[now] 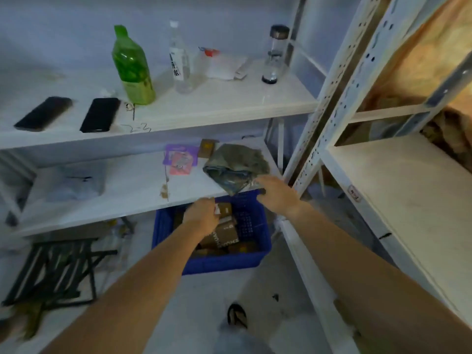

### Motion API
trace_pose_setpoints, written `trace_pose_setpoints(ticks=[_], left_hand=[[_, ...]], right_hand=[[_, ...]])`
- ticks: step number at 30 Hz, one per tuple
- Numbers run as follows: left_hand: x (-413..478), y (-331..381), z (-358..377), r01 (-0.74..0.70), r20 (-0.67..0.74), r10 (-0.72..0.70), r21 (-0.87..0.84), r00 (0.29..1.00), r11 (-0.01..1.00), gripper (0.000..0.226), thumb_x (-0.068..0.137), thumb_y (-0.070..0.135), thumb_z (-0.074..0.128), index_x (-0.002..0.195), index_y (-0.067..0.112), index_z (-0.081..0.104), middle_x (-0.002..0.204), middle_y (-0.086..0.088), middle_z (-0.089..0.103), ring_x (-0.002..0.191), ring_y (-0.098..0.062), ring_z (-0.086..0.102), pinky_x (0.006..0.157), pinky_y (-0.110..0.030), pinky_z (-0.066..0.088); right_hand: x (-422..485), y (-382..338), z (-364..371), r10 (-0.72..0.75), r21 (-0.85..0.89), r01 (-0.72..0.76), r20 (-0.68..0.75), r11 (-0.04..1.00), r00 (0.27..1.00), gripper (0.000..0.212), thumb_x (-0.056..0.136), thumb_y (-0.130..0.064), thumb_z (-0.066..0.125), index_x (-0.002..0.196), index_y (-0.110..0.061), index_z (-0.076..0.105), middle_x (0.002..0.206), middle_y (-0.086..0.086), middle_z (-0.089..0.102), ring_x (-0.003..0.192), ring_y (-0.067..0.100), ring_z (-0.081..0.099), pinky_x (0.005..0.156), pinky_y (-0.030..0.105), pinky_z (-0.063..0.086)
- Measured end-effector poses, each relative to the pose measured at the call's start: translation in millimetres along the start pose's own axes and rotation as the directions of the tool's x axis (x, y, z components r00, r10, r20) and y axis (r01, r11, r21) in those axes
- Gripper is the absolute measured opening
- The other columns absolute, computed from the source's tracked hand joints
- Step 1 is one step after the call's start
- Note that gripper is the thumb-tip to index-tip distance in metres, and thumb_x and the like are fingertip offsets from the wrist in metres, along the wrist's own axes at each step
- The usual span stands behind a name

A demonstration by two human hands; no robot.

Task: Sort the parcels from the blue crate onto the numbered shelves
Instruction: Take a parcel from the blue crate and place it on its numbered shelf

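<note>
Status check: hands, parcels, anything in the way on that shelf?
Left hand grips brown parcel in blue crate. Right hand holds grey bag parcel at middle shelf edge. Purple packet lies left of it.

a small parcel storeroom: white slotted-steel shelving racks (339,98) stand along the wall, a handwritten bay number "2-3" (133,128) marks one shelf edge, and a blue plastic crate (217,264) of cardboard parcels (224,236) sits on the floor (199,300).

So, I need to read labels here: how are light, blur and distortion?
Head view: dim bluish light, soft throughout; the wide-angle lens bows the shelf upright; the handwritten shelf mark barely reads; print on the cardboard parcel in the blue crate smears; the grey bag the right hand grips shows a pale sheen.
</note>
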State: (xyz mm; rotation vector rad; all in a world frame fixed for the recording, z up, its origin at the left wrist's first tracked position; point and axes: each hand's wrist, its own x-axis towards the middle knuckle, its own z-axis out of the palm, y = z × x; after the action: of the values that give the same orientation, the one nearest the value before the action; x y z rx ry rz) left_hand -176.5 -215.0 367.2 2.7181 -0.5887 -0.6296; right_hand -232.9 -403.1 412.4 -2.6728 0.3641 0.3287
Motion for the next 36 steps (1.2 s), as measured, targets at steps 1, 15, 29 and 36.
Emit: trace_pose_setpoints(ticks=[1,15,29,36], left_hand=[[12,-8,12,0.036,0.026,-0.036,-0.010,0.999,0.999,0.036,0.092,0.021,0.050,0.127,0.017,0.049,0.129,-0.011,0.055,0.115,-0.027,0.055,0.094,-0.040,0.049],[193,-109,186,0.159,0.171,-0.139,-0.111,0.975,0.981,0.049,0.091,0.021,0.048,0.138,0.019,0.037,0.141,-0.003,0.041,0.119,-0.025,0.050,0.090,-0.038,0.048],[365,-231,437,0.149,0.328,-0.092,-0.152,0.940,0.977,0.060,0.094,0.019,0.044,0.149,0.018,0.021,0.156,0.000,0.021,0.135,-0.025,0.037,0.099,-0.039,0.046],[365,-259,465,0.237,0.179,-0.203,-0.201,0.963,0.950,0.051,0.086,0.014,0.049,0.134,0.021,0.036,0.137,0.000,0.037,0.119,-0.021,0.044,0.088,-0.033,0.050]], right_hand=[[16,9,7,-0.008,-0.014,0.009,0.056,1.000,0.998,0.043,0.091,-0.018,0.053,0.133,-0.012,0.048,0.138,0.010,0.048,0.126,0.030,0.045,0.102,0.042,0.041],[222,67,227,-0.008,-0.128,0.066,0.412,0.990,0.911,0.054,0.092,-0.012,0.050,0.144,-0.014,0.034,0.150,0.005,0.035,0.137,0.024,0.032,0.112,0.035,0.029],[426,186,486,0.099,-0.410,0.134,0.499,0.902,0.861,0.118,0.076,-0.037,0.074,0.150,-0.013,-0.015,0.159,0.005,-0.017,0.147,0.022,-0.012,0.120,0.043,-0.001],[442,197,529,0.140,-0.471,0.157,0.534,0.868,0.834,0.126,0.068,-0.042,0.078,0.150,-0.019,-0.014,0.156,0.013,-0.007,0.145,0.035,-0.006,0.117,0.056,0.001]])
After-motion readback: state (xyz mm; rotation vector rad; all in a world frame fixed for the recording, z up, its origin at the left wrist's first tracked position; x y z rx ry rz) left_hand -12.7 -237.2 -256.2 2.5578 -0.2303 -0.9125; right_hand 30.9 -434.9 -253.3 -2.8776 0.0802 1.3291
